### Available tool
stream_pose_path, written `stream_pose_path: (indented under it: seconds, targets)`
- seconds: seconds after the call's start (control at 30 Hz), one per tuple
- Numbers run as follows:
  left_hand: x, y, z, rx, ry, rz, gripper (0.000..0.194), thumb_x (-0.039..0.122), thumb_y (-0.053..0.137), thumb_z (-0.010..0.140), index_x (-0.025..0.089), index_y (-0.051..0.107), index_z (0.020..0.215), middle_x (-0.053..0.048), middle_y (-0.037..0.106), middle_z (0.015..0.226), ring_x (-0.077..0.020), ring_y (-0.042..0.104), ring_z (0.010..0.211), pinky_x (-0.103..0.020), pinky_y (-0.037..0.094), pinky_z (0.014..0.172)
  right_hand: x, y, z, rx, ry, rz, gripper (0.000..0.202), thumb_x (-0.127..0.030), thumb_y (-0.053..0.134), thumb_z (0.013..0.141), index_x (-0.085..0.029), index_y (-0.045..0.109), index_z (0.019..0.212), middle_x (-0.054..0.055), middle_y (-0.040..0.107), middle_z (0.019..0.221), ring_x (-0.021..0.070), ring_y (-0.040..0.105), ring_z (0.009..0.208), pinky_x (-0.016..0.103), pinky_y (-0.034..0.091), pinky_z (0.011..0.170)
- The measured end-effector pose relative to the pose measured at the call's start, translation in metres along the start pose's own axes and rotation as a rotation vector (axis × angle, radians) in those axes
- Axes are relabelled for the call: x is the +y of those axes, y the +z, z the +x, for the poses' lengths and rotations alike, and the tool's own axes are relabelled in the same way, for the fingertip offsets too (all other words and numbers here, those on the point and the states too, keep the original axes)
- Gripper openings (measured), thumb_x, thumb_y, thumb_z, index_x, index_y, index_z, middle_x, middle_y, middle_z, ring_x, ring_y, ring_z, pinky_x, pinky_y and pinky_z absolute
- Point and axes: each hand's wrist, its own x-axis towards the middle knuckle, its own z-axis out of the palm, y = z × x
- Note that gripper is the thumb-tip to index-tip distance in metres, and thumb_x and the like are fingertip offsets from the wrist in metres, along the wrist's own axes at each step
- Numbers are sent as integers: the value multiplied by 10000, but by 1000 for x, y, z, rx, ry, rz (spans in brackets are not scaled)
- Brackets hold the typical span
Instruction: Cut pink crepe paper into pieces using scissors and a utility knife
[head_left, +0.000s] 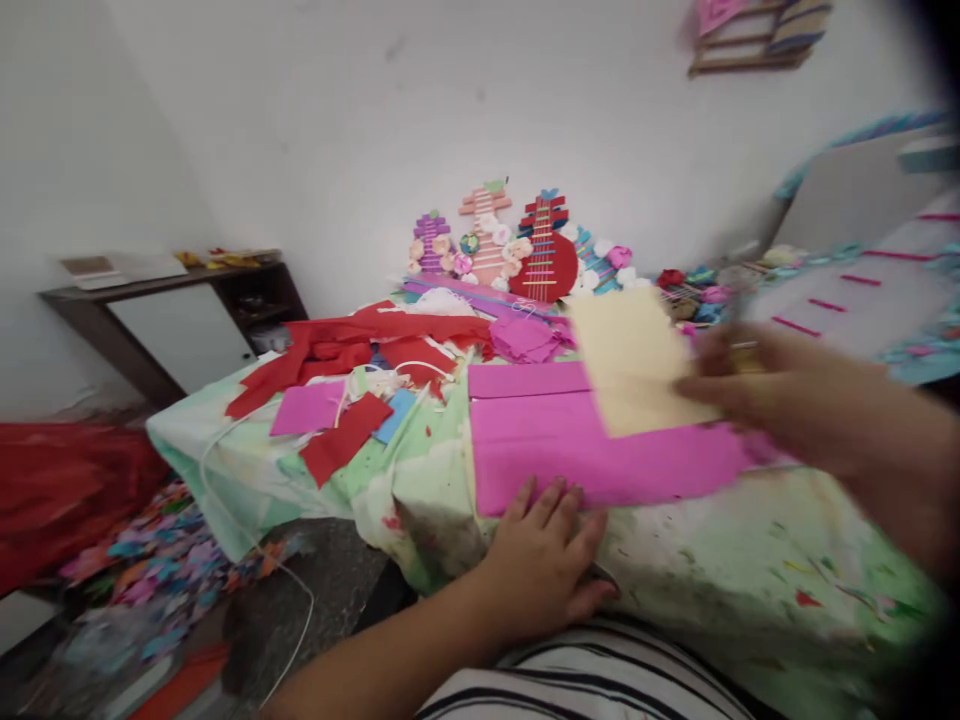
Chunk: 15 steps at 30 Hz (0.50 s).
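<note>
A bright pink sheet (540, 440), felt or paper, lies flat at the table's front edge, with a narrow strip of the same pink along its far side. My left hand (544, 550) rests open with its fingers spread on the near edge of that sheet. Over its right part, my right hand (739, 375) is closed on the corner of a cream rectangular sheet (637, 360). Motion blurs the right hand, and a small yellowish thing by its fingers cannot be made out. Part of the pink sheet is hidden under the cream one.
Red cloth pieces (352, 345), a blue piece (395, 415) and a white cord (217, 440) lie on the left. Decorated guitar-shaped crafts (544, 255) lean on the wall behind. A low cabinet (176, 325) stands left, above colourful scraps (187, 550) on the floor.
</note>
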Motion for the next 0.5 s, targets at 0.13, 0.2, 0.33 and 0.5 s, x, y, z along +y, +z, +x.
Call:
stream_pose_path:
  seconds: [0.13,0.2,0.33,0.5]
  targets:
    - [-3,11,-2,112,65,87,531,535,292,809,203,437,1198,-108,543,1138,-269,470,1058,-424,318,880,-12,62,33,-316,114,236,240,-107,593,652,-166,462,845,-10,491,666,93,503,537,229,468,498]
    - [-4,16,-3,155,88,105,522,533,288,808,206,452,1181,-98,560,1112,-262,488,1030,-415,334,858,-12,89,44,-384,180,302,217,-94,564,655,-163,451,827,-9,491,656,91,505,534,222,462,499]
    - [-7,23,-2,210,88,87,525,545,277,799,209,472,1152,-89,586,1056,-249,522,965,-398,362,816,-3,111,41,-447,219,230,167,-115,563,642,-165,443,746,-29,476,553,78,465,449,198,397,422]
    - [-7,17,3,195,131,60,499,517,309,788,206,465,1145,-113,582,1034,-271,503,992,-419,322,862,6,112,28,-517,269,110,178,-180,588,633,-177,444,736,-34,492,544,92,476,424,219,396,410]
